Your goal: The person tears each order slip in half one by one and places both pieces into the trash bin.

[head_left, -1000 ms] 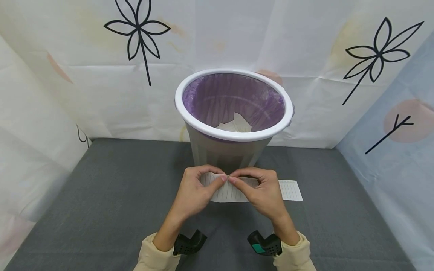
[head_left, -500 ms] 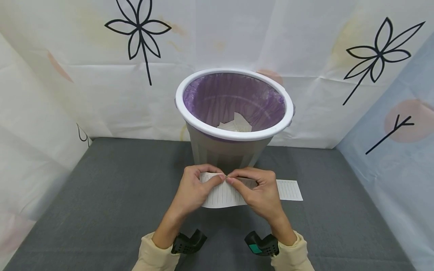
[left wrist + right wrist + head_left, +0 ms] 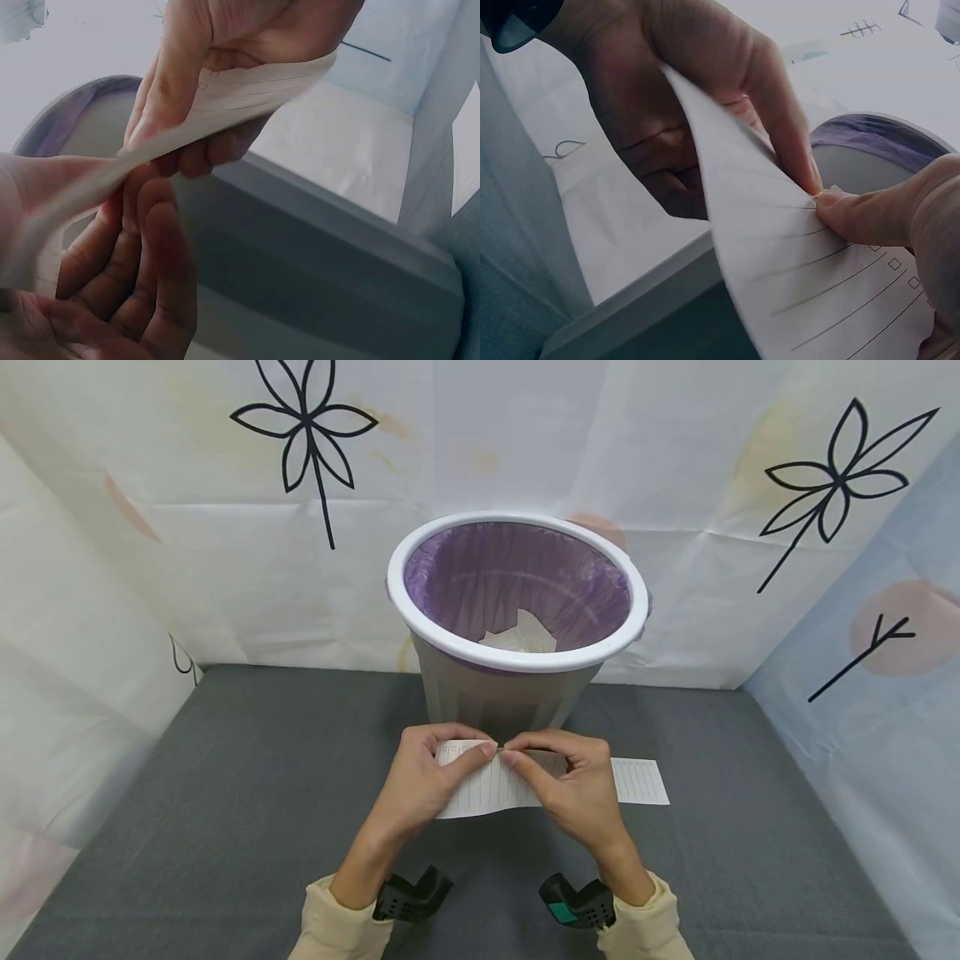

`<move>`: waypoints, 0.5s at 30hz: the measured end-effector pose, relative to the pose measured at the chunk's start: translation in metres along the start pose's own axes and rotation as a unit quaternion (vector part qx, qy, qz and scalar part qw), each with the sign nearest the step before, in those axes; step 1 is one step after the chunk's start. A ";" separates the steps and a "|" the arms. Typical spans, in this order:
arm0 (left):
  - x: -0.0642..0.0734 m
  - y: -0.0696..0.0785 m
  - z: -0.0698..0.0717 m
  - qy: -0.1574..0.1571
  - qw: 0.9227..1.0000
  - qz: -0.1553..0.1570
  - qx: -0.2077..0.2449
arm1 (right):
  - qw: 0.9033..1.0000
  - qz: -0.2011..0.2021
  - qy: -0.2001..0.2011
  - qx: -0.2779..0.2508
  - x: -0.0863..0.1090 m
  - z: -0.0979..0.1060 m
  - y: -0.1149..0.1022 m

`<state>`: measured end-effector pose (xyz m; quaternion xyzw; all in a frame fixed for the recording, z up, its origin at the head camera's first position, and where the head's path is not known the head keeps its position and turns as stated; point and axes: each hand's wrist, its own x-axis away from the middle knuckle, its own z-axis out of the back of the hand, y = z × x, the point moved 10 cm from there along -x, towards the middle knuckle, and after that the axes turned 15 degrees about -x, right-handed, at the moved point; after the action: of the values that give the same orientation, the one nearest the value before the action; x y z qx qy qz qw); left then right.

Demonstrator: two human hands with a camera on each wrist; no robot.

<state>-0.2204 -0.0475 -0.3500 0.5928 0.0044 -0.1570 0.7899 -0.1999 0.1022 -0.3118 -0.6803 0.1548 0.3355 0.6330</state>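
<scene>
Here's the lined sheet, up in your fingers just in front of the bin, on your side of it, its free edge sagging in a soft curve. Your left hand has thumb and forefinger clamped on the top edge; your right hand pinches the same edge, and the fingertips sit just beside each other. Whether the paper is nicked between them, I can't tell.

This looks like the delicate spot: the paper seems thin, so uneven tension between those two pinches could crease it or send a rip slanting across the printed lines. Loosen one pinch and the sheet could slip or swing toward the bin's wall. Your knuckles are near that wall, too; a sharp outward jerk might knock it.

Out to the right of the bin and nearer you, a second lined sheet lies flat on the grey table, close by your right hand; a careless sweep could drag it. Inside the bin, paper pieces rest in the purple liner, and behind it hangs a flower-printed cloth.
</scene>
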 end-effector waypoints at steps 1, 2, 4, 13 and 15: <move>0.000 0.001 0.001 -0.002 1.000 -0.004 -0.005 | 1.000 -0.001 0.002 0.000 0.000 0.001 0.000; 0.000 0.002 0.002 -0.002 1.000 -0.008 -0.009 | 1.000 -0.004 0.004 0.000 0.000 0.001 0.001; 0.000 0.002 0.003 -0.001 1.000 -0.013 -0.014 | 1.000 -0.008 0.006 0.001 0.000 0.001 0.001; -0.001 -0.001 0.007 0.009 1.000 -0.002 -0.014 | 1.000 -0.022 0.020 0.004 0.000 0.002 0.002; -0.001 -0.002 0.007 0.013 1.000 0.000 -0.017 | 0.999 -0.024 0.023 0.002 0.000 0.003 0.002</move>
<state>-0.2231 -0.0549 -0.3498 0.5811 0.0176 -0.1490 0.7999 -0.2021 0.1044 -0.3134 -0.6900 0.1541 0.3042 0.6384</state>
